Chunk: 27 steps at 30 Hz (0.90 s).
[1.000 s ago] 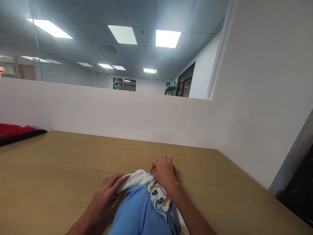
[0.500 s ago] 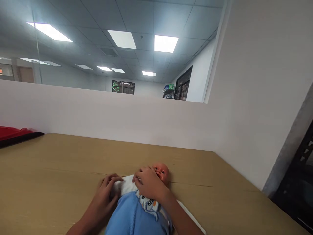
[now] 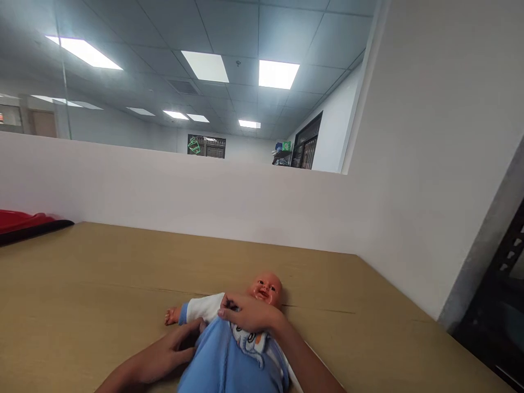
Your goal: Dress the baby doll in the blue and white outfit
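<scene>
A smooth, round-headed doll point(image 3: 268, 285) lies face-up on the tan table point(image 3: 114, 262) in soft blue-and-white clothes point(image 3: 229, 363). The right hand point(image 3: 254, 313) pinches them at the chest; the left hand point(image 3: 170, 350) touches their side, its grip unclear.

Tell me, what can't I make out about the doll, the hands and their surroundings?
All in the head view:
Upper chest of the doll: partly covered by the right hand.
Bottom of the blue clothing: cut off by the lower edge.
Some fingertips of the left hand: hidden against the clothing.
Red object: cut off by the left edge.
Far shelf items: too small.
</scene>
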Available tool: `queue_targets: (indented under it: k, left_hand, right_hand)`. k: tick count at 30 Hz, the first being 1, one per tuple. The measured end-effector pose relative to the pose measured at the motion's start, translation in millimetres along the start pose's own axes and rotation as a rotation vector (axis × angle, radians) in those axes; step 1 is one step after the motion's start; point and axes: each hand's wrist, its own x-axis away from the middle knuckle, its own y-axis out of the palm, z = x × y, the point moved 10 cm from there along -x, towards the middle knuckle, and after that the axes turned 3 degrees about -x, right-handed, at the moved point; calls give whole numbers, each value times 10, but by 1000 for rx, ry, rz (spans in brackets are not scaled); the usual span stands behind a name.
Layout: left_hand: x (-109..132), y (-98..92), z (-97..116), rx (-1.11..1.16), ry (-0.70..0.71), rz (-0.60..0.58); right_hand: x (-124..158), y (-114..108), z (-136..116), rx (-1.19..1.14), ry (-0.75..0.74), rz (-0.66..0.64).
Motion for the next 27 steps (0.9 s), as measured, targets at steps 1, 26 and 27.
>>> queue_targets:
  k: [1, 26, 27]
  left_hand:
    - [-3, 2, -27, 37, -10, 1]
    - [-2, -187, 734, -498, 157, 660]
    - [-78, -17, 901, -494, 214, 561]
  right_hand:
    - [-4, 5, 20, -34, 8, -6]
    - [1790, -787, 59, 43, -38, 398]
    - [1913, -697, 183, 34, -33, 281]
